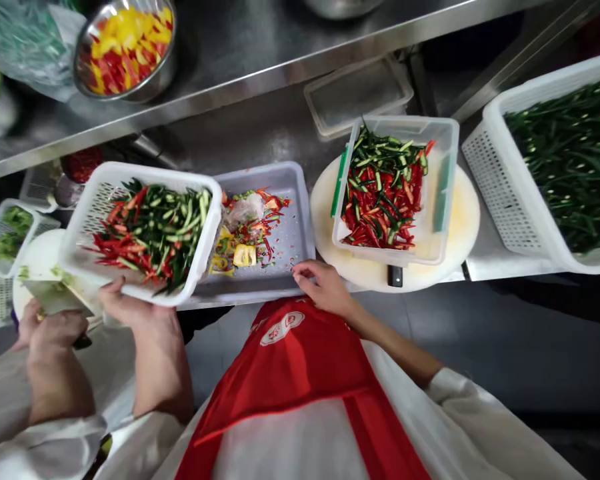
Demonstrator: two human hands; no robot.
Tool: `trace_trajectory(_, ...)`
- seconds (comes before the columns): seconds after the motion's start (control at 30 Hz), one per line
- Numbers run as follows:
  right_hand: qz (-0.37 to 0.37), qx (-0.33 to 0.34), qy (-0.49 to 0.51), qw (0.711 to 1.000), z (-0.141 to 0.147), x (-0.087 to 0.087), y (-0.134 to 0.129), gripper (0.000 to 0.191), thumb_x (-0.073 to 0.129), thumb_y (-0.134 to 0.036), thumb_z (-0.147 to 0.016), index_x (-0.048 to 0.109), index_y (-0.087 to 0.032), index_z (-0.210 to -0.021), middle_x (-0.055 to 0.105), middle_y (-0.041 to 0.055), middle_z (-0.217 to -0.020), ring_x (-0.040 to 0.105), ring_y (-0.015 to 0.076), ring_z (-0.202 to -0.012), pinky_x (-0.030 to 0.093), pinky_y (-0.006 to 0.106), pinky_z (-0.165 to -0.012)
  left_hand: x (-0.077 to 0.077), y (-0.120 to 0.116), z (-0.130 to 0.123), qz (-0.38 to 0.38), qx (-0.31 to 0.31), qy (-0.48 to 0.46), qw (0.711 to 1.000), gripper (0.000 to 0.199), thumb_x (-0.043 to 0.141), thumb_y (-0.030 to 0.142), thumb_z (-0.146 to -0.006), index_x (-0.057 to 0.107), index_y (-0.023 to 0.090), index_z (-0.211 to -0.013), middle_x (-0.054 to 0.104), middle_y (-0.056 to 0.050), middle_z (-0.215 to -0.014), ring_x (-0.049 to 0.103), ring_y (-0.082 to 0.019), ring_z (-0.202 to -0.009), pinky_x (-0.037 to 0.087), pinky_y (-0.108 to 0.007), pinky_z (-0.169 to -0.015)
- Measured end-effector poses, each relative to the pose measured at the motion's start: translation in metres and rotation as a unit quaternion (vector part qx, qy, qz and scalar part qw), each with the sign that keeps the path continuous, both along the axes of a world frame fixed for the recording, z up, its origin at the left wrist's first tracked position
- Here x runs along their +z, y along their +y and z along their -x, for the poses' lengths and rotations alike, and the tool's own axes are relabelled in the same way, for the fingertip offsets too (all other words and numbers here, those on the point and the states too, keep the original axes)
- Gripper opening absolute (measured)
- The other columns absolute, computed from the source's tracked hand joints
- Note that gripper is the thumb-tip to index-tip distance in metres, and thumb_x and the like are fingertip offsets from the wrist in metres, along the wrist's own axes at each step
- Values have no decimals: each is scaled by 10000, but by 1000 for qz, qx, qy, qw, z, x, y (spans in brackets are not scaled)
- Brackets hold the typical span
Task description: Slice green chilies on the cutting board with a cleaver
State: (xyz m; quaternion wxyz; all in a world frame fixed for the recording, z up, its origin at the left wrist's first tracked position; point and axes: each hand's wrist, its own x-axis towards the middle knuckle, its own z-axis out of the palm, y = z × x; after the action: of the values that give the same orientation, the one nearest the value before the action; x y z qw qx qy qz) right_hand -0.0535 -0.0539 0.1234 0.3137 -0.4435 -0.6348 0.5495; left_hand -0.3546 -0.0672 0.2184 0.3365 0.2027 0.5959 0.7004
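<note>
My left hand (127, 303) grips the front rim of a white plastic basket (83, 257), thumb at the edge and fingers partly hidden beneath. Cut red and green chillies (160, 230) fill much of that basket, which overlaps the left side of a grey tray (285, 267). In the tray lie scraps of red and yellow pepper (245, 255) and a crumpled clear plastic piece. My right hand (323, 285) is at the tray's front right corner, fingers curled together; whatever they may pinch is too small to make out.
A clear tub (443, 233) of cut chillies stands on a round cutting board (467, 220), a black knife handle (395, 275) poking out below. Far right, a white crate (515, 193) holds green chillies. A co-worker's hands (55, 330) hold a cleaver (55, 297) at left. A steel shelf (260, 77) overhangs the back.
</note>
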Motion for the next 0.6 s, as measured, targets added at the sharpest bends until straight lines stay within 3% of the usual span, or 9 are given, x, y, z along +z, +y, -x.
trace_trajectory(0.1, -1, 24, 0, 1000, 1, -5, -4, 155, 558, -233, -866, 677, -194, -957, 712, 34, -863, 650, 147, -766, 489, 257, -692, 0, -3, 0, -63, -17, 36, 997, 599, 489, 263, -619, 531, 213, -1214, 621, 36, -1259, 534, -263, -1253, 448, -476, -1089)
trace_trajectory(0.2, 17, -4, -22, 1000, -1, -8, -6, 148, 558, -235, -867, 682, -190, -933, 714, 37, -835, 652, 150, -750, 486, 256, -670, 9, -13, -5, -34, 19, 57, 998, 642, 473, 268, -609, 529, 257, -1249, 622, 66, -1255, 516, -282, -1277, 422, -523, -1103)
trace_trajectory(0.33, 36, 10, -23, 999, 4, -8, -5, 156, 570, -236, -866, 686, -196, -962, 723, 37, -862, 657, 150, -767, 490, 253, -669, 22, -27, -10, 12, 32, 35, 999, 680, 471, 266, -621, 506, 351, -1295, 605, 106, -1284, 499, -288, -1297, 405, -562, -1109)
trace_trajectory(0.5, 42, 47, 18, 998, 15, 3, 3, 139, 586, -206, -848, 684, -211, -947, 727, 25, -883, 657, 147, -780, 503, 274, -734, 24, -32, -6, 25, 85, 17, 996, 743, 525, 330, -608, 437, 413, -1341, 612, 114, -1267, 537, -284, -1253, 469, -538, -1064)
trace_trajectory(0.6, 45, 43, 45, 997, 16, 14, 8, 123, 585, -198, -848, 677, -214, -929, 721, 17, -890, 654, 141, -797, 499, 261, -731, 24, -33, -6, 43, 83, -4, 996, 738, 537, 390, -581, 455, 423, -1314, 634, 100, -1237, 544, -292, -1244, 515, -511, -1024)
